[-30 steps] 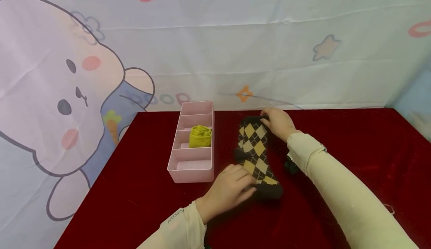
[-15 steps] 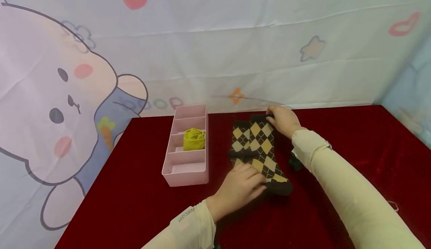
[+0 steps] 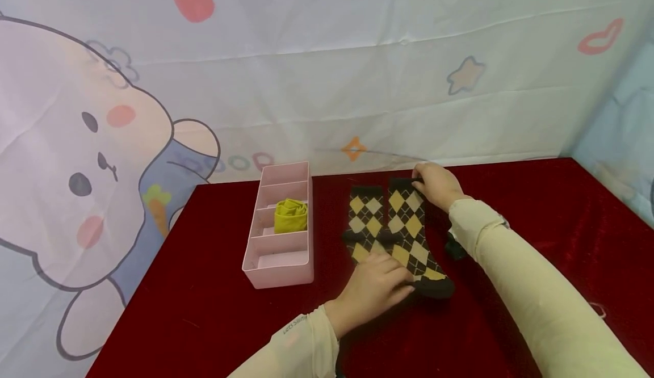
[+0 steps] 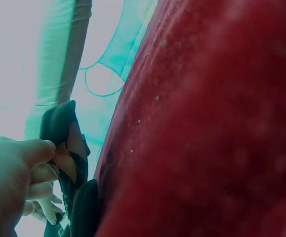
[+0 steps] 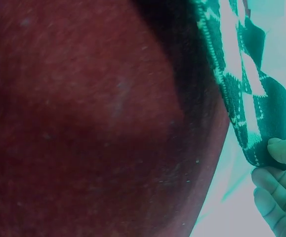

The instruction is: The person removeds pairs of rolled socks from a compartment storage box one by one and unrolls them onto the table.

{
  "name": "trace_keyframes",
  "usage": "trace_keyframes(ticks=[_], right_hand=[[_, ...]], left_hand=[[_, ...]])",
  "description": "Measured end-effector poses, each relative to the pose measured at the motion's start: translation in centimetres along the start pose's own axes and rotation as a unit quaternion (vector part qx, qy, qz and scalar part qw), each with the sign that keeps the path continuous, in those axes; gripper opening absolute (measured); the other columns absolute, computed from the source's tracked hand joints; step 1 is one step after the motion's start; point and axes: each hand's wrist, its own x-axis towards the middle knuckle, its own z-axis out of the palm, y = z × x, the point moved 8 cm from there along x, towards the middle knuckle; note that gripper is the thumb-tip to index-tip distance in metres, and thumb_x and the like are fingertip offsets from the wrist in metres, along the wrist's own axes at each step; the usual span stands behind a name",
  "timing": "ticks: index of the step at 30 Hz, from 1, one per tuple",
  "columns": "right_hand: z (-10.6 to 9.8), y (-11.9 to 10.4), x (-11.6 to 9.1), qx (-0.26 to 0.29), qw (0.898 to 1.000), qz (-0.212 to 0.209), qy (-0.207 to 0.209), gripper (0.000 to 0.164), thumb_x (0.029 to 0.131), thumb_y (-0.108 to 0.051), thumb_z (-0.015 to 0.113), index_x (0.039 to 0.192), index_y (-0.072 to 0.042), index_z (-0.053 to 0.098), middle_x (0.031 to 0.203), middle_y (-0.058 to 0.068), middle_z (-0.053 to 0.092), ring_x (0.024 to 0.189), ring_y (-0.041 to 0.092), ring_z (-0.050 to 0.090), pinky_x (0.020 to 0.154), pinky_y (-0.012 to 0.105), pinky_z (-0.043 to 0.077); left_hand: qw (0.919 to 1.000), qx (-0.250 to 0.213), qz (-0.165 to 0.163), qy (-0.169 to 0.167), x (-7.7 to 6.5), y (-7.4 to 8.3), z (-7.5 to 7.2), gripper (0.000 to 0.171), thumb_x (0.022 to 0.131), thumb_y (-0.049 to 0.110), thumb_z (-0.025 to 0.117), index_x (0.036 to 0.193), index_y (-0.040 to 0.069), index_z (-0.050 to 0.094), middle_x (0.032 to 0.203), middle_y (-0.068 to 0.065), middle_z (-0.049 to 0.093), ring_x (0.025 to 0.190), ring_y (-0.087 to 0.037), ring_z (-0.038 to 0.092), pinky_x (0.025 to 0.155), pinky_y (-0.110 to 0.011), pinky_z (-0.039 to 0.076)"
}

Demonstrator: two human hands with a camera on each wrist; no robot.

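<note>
Two dark argyle socks with yellow and beige diamonds lie partly overlapped on the red cloth. The right-hand argyle sock (image 3: 411, 213) has its cuff pinched by my right hand (image 3: 436, 185), thumb on the dark band in the right wrist view. Beside it is the left-hand argyle sock (image 3: 365, 213), its cuff flat and its foot partly under the other sock and my fingers. My left hand (image 3: 375, 287) lies over the foot part. In the left wrist view its thumb (image 4: 41, 150) and fingers pinch the sock fabric close above the cloth.
A pink divided box (image 3: 283, 276) stands left of the socks. One compartment holds a rolled yellow-green cloth (image 3: 290, 217). A small dark bundle (image 3: 454, 247) sits beside my right forearm. Behind the red-covered table (image 3: 204, 310) hangs a printed curtain (image 3: 306, 83).
The right hand has drawn the upper sock's cuff to the right, baring the sock beneath, so both cuffs now lie side by side. The left hand shifts slightly right. The head view has turned a little.
</note>
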Motion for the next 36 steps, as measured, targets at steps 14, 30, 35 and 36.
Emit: trace_keyframes(ticks=[14,30,35,36], right_hand=[[2.4,1.4,-0.5,-0.007,1.000,0.008,-0.020,0.023,0.093,-0.016,0.062,0.110,-0.001,0.061,0.110,0.019,0.066,0.095,0.032,0.064,0.081,0.045,0.052],[2.2,1.3,-0.1,-0.060,0.997,0.014,-0.052,0.036,0.094,-0.016,0.052,0.123,0.005,0.058,0.118,0.025,0.059,0.106,0.037,0.059,0.088,0.048,0.051],[1.6,1.7,-0.6,-0.051,0.998,0.030,-0.036,0.037,0.094,-0.017,0.052,0.124,0.004,0.057,0.119,0.026,0.058,0.108,0.038,0.058,0.087,0.048,0.051],[1.4,1.8,-0.7,-0.048,0.998,0.033,-0.033,0.037,0.094,-0.017,0.052,0.124,0.004,0.057,0.119,0.026,0.058,0.108,0.038,0.058,0.086,0.049,0.052]], left_hand=[[0.9957,-0.010,0.004,-0.092,-1.1,0.3,2.5,0.011,0.079,0.033,0.076,0.083,0.025,0.069,0.085,0.016,0.068,0.083,-0.003,0.059,0.075,-0.016,0.039],[0.9875,0.012,-0.002,-0.157,-0.4,-0.9,0.2,0.019,0.081,0.036,0.075,0.095,0.024,0.071,0.098,0.010,0.066,0.097,-0.008,0.059,0.086,-0.023,0.045],[0.9907,0.014,0.000,-0.135,0.0,-1.4,-0.9,0.022,0.079,0.035,0.077,0.096,0.023,0.070,0.099,0.008,0.066,0.097,-0.009,0.059,0.083,-0.024,0.045],[0.9914,0.015,-0.002,-0.130,0.1,-1.5,-1.1,0.023,0.078,0.035,0.078,0.096,0.022,0.070,0.099,0.008,0.066,0.097,-0.010,0.059,0.083,-0.025,0.046]])
